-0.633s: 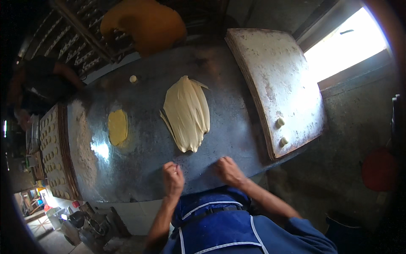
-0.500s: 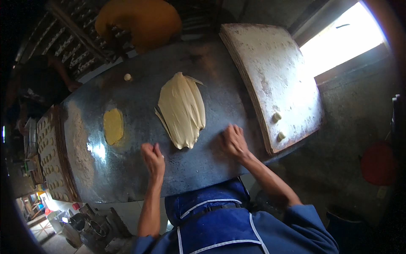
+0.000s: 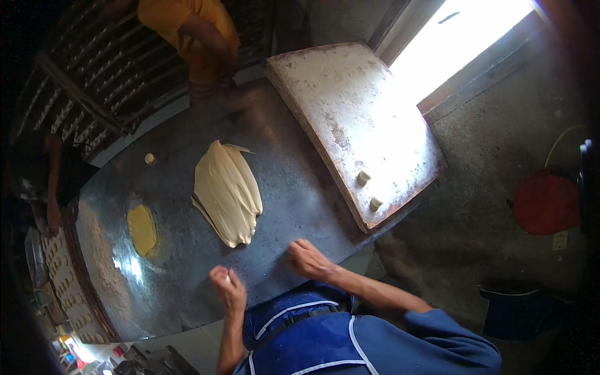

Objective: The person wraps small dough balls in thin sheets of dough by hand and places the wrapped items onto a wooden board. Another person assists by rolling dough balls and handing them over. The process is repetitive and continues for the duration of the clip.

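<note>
A large slab of pale, smooth dough (image 3: 228,194) with long folds lies on the dark worktable (image 3: 281,206). My left hand (image 3: 229,289) is closed just off the dough's near end, and a small pale spot shows by its thumb. To the right, my right hand (image 3: 309,260) is curled low over the table, close to its front edge. Its palm is turned from view, so whatever its fingers may hold is hidden. Neither hand touches the dough. Left of the slab sits a flat yellow patch (image 3: 142,230) of a fatty-looking paste.
Stacked boards (image 3: 350,112) fill the table's right end, with two small dough pieces (image 3: 364,177) on top. Flour (image 3: 103,262) is strewn at left beside a tray (image 3: 65,281) of small rounds. A dough ball (image 3: 150,159) lies far left. Two other people stand across and at left.
The view has swung, so table and dough appear lower and further left. My hands have drawn closer together near the front edge. The person in yellow now stands more upright.
</note>
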The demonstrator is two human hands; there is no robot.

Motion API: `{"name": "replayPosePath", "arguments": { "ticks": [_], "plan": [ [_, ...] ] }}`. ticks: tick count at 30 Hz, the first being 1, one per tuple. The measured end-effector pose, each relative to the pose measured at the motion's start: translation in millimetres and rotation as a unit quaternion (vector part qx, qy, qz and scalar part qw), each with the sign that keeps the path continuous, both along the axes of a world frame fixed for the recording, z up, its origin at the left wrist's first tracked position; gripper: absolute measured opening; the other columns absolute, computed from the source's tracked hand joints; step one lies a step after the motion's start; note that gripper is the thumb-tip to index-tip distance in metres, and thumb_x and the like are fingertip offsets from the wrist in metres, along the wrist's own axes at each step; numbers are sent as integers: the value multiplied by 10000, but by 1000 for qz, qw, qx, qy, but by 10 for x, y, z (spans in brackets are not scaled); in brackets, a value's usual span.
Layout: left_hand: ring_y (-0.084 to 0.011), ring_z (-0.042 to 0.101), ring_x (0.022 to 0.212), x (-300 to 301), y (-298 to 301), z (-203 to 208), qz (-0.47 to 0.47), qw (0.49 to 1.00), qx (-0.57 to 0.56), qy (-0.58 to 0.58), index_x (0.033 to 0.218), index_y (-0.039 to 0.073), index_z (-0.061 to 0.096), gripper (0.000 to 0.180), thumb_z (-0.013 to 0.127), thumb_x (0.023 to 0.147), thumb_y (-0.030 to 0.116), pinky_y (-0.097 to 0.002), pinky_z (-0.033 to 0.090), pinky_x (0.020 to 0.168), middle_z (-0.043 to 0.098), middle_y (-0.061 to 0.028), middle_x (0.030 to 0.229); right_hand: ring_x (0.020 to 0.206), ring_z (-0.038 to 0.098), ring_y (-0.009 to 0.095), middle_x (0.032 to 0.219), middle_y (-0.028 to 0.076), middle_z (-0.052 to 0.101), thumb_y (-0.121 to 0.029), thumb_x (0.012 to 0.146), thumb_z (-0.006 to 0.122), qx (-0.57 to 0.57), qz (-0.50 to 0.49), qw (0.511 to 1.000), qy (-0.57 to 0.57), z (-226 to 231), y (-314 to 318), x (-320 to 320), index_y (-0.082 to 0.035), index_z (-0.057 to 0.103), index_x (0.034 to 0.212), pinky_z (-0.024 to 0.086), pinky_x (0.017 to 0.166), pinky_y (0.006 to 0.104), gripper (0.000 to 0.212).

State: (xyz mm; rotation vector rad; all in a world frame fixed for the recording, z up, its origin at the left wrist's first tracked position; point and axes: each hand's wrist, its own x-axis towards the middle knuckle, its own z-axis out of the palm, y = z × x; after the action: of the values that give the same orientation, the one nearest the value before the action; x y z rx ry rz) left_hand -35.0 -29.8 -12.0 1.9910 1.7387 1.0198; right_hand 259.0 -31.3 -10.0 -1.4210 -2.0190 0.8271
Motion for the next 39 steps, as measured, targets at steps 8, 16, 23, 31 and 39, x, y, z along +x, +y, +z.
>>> {"name": "replayPosePath", "arguments": {
  "ticks": [8,16,23,31,39],
  "plan": [
    [-330,542,902,-25,202,89,114,993,-25,3,1066,9,410,164,553,989,-11,-457,470,826,482,-187,1012,785,505,352,845,147,482,-181,890,692,106,-58,989,-83,81,369,-141,-47,508,901,403,670,461,228],
    [-349,559,965,-404,67,38,130,986,-101,24,1042,-14,438,221,632,943,20,-457,474,885,503,-173,1012,828,492,340,867,154,469,-66,868,645,111,-86,985,-96,-6,502,256,-34,497,905,402,744,465,156],
    [-362,600,1071,-650,282,1172,-210,896,-308,239,997,8,664,268,693,735,-35,-451,507,919,572,-144,1078,914,532,297,921,133,502,-97,849,658,129,-58,985,-102,398,131,584,-42,538,936,447,793,403,158],
    [-315,649,1074,2705,1467,1973,-449,889,84,-35,1284,77,653,600,760,720,-99,-410,560,885,634,-135,1182,1011,647,346,1089,163,608,-40,831,735,46,-174,981,69,1045,-209,1009,9,643,1203,560,860,412,386],
    [-381,609,1155,4545,1722,951,-504,863,12,37,1505,15,395,791,725,786,38,-474,483,995,623,-212,1229,1068,651,281,1180,166,679,-158,823,854,188,-492,847,-76,1222,-100,2431,-5,336,1556,527,938,418,910]
  ]
}}
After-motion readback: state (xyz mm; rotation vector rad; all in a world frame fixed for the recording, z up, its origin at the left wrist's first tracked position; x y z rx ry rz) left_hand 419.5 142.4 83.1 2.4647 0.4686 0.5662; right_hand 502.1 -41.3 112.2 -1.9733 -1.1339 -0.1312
